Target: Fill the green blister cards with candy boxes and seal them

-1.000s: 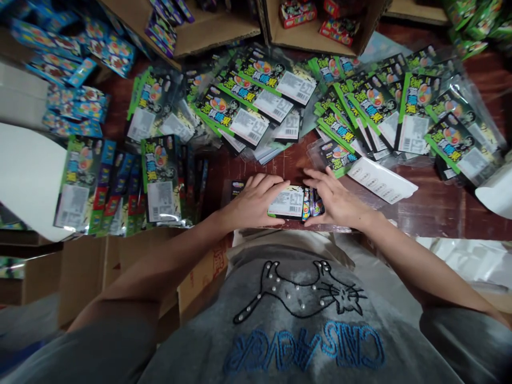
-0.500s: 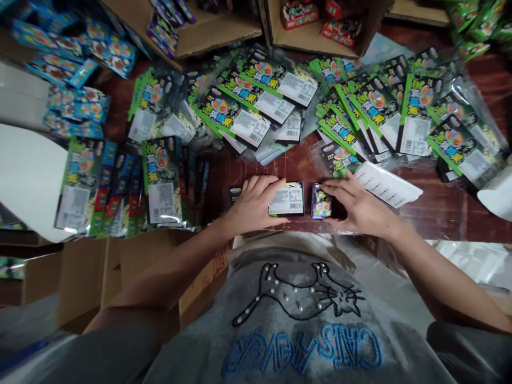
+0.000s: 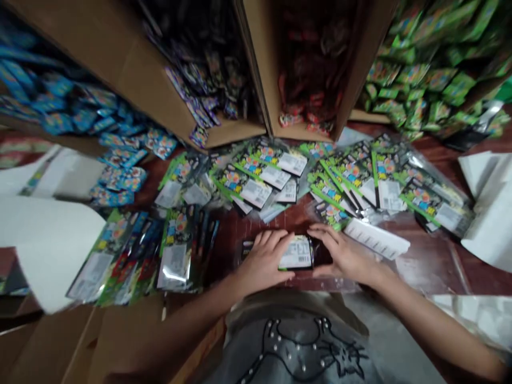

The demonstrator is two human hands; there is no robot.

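Note:
My left hand (image 3: 267,260) is closed over a flat black candy packet (image 3: 296,253) lying on the table, its fingers on top and its thumb along the near edge. The packet's white barcode label shows right of that hand, and its dark other end sticks out to the left. At the packet's right end is my right hand (image 3: 343,257), thumb and fingers apart with nothing visible between them. The small purple box cannot be seen now. Just beyond the right hand lies a white sheet of printed stickers (image 3: 378,238).
Overlapping packets (image 3: 256,193) spread behind my hands, more of them (image 3: 356,184) to the right. Filled packets (image 3: 174,253) stand at left. Beyond are cartons of purple boxes (image 3: 204,109) and red boxes (image 3: 308,118), with blue boxes (image 3: 120,181) left and green ones (image 3: 416,101) right.
The view has tilted up, showing more of the cartons. My right hand has moved left to the packet's end, and the purple box beside it has gone from sight.

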